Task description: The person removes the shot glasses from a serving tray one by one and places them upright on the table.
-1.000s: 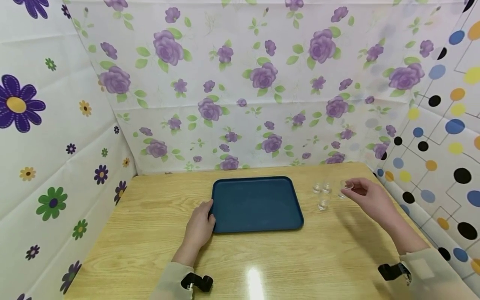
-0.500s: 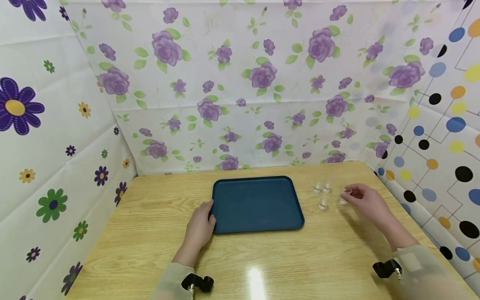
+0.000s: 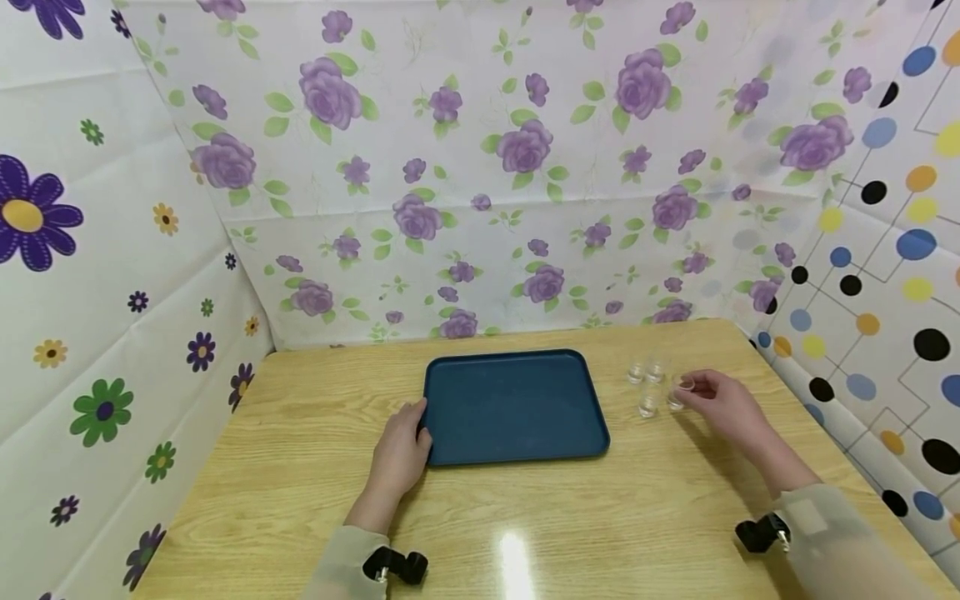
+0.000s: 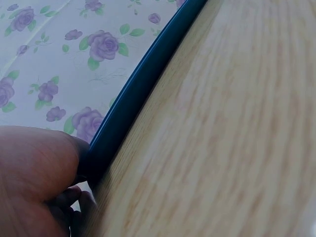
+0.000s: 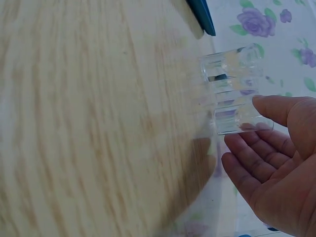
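A dark blue tray (image 3: 516, 408) lies flat in the middle of the wooden table (image 3: 525, 517). My left hand (image 3: 401, 450) holds its left edge, thumb on the rim (image 4: 143, 89) and fingers (image 4: 74, 200) curled against the side. To the right of the tray stand several small clear glasses (image 3: 645, 385). My right hand (image 3: 716, 402) pinches the rightmost glass (image 3: 678, 393) between thumb and fingers, low at the table beside the others. In the right wrist view that glass (image 5: 242, 121) sits between my thumb (image 5: 281, 106) and fingers, with another glass (image 5: 229, 64) just beyond it.
Floral plastic sheeting (image 3: 487, 167) walls the table at the back and left. Dotted sheeting (image 3: 885, 275) closes the right side, close behind the glasses. Bare wood stretches in front of the tray.
My right hand has moved down and left with the small glass, bringing it next to the other glasses. My left hand has stayed at the tray's edge.
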{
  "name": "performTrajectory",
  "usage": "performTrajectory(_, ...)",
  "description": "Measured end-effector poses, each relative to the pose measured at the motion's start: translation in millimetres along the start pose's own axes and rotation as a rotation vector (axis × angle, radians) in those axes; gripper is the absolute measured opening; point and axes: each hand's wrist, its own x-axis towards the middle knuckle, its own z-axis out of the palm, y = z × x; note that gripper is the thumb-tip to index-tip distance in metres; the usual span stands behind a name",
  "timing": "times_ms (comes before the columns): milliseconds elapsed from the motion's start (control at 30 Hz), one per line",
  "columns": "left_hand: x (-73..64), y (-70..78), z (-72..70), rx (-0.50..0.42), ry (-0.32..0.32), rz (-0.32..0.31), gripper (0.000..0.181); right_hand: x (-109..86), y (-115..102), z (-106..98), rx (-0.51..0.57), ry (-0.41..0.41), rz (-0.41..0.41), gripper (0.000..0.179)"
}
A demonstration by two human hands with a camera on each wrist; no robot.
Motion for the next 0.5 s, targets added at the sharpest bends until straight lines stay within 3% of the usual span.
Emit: performTrajectory(500,-1.6,0.8,-1.1,-0.008,-0.006,-0.014,0.053,2.0,-2.2,7.9,0.017,-0.027,-0.014,0.064)
